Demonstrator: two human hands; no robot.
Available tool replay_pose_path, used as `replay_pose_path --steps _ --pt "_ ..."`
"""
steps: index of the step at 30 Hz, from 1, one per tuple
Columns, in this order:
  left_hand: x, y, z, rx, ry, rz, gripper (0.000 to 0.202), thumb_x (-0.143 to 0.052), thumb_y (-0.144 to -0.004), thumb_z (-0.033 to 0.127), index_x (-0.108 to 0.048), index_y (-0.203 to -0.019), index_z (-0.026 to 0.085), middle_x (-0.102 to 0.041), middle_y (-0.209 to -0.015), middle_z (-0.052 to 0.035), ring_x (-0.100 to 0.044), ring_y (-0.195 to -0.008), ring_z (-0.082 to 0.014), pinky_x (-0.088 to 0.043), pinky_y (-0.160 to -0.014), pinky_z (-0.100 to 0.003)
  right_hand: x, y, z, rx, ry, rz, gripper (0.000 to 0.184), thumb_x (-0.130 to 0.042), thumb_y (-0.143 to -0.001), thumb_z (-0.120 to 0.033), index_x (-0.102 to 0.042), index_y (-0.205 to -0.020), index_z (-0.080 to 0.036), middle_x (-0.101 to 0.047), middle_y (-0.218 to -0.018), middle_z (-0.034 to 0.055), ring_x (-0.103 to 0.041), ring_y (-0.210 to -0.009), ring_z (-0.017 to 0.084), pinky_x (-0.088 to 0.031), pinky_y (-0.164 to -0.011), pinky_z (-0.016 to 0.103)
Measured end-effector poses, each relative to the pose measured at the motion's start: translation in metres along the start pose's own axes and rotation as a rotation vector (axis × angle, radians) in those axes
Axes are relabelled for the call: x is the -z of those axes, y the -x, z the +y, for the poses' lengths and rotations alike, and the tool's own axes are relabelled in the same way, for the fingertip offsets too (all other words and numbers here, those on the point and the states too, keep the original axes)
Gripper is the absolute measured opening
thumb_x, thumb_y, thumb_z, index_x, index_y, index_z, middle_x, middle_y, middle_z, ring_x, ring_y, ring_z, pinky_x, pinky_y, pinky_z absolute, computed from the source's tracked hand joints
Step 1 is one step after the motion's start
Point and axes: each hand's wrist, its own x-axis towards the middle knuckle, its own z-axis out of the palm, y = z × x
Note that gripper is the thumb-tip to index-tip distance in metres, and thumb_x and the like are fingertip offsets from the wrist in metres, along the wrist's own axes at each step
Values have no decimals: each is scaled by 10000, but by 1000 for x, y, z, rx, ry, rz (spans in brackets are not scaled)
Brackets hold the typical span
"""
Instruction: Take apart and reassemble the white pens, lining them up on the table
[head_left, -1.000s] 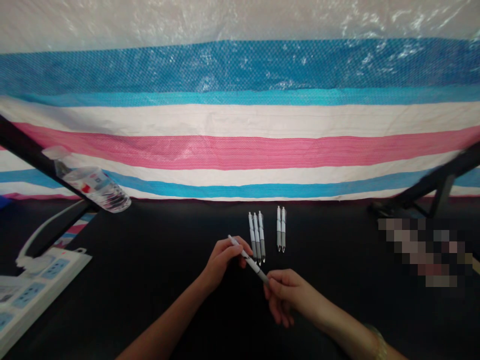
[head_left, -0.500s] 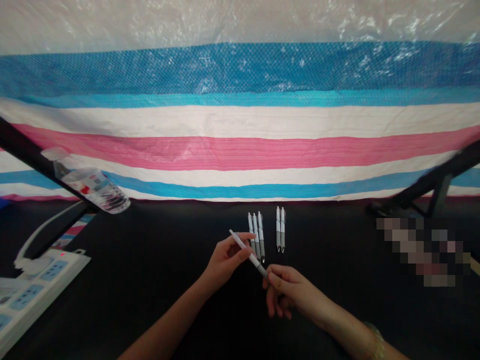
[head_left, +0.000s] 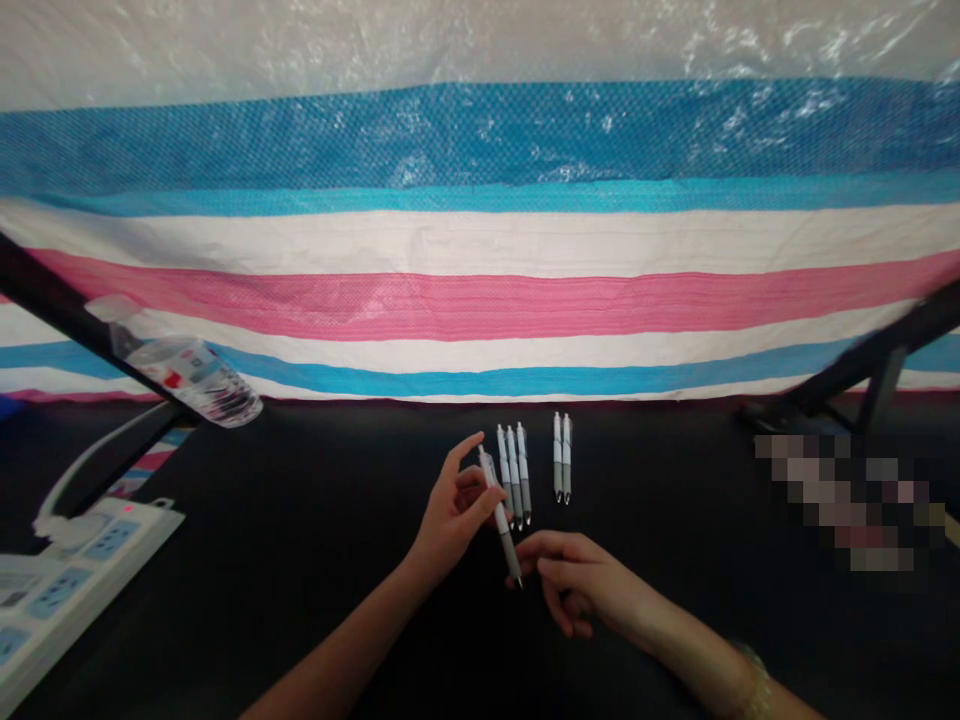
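Observation:
My left hand (head_left: 448, 508) is closed on a white pen with a grey grip (head_left: 501, 515), pinching its barrel between thumb and fingers while the index finger points up beside the top end. The pen slants with its tip down towards me. Close to that tip is my right hand (head_left: 581, 578), its thumb and index finger apart; the index fingertip passes behind the pen, and I cannot tell whether it touches. Just beyond the left hand, three matching pens (head_left: 513, 470) lie side by side. Two more pens (head_left: 562, 460) lie together to their right.
On the black table (head_left: 300, 520), a white power strip (head_left: 90, 580) with a plugged-in cable sits at left. A clear plastic bottle (head_left: 187, 375) leans beside a black bar. Another black stand (head_left: 847, 380) is at right, near a blurred-out patch. A striped sheet (head_left: 480, 305) hangs behind.
The held pen has turned more upright, its tip now nearer me. My right thumb and index finger have come apart and let go of the grip end. My left index finger has lifted.

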Motion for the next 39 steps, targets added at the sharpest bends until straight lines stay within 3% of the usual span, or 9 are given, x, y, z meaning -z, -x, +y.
replay_pose_path --steps 6,11,17,22,27,39 --pt "0 -1 1 -19 -74 -20 496 -753 -824 256 -521 -1261 219 -636 -777 46 -686 -635 -144 -565 -624 -275 0 0 0 -13 -21 7 338 -663 -816 -395 -663 -1043 -145 -698 -1017 92 -573 -470 62 -352 -382 161" --pt "1 -2 1 -35 -77 -4 599 -734 -838 253 -452 -1367 236 -637 -783 53 -678 -640 -128 -556 -654 -265 1 0 0 -17 -25 13 351 -672 -805 -403 -658 -1032 -134 -715 -966 98 -581 -469 75 -343 -374 164" --pt "2 -2 1 -21 -91 -16 497 -750 -823 257 -505 -1254 223 -644 -773 49 -681 -629 -133 -559 -638 -266 -3 1 -4 -28 -27 26 347 -682 -787 -403 -650 -998 -130 -712 -898 76 -582 -468 79 -366 -384 167" --pt "1 -2 2 -22 -56 40 591 -748 -824 254 -454 -1336 239 -634 -752 63 -680 -621 -126 -559 -637 -254 -4 1 -6 -34 -13 37 343 -680 -781 -405 -647 -984 -131 -708 -884 69 -580 -467 82 -375 -389 174" --pt "3 -4 1 -32 -68 46 502 -762 -806 251 -517 -1244 235 -651 -762 55 -695 -623 -138 -558 -615 -248 -3 1 -5 -32 -21 24 347 -682 -787 -412 -651 -987 -131 -706 -874 66 -584 -474 87 -373 -393 175" --pt "7 -6 -2 -54 -114 110 530 -752 -817 291 -535 -1297 235 -663 -844 23 -688 -648 -138 -565 -637 -264 -2 1 -4 -31 -18 25 337 -689 -784 -403 -643 -981 -132 -703 -857 59 -587 -478 83 -378 -387 167"
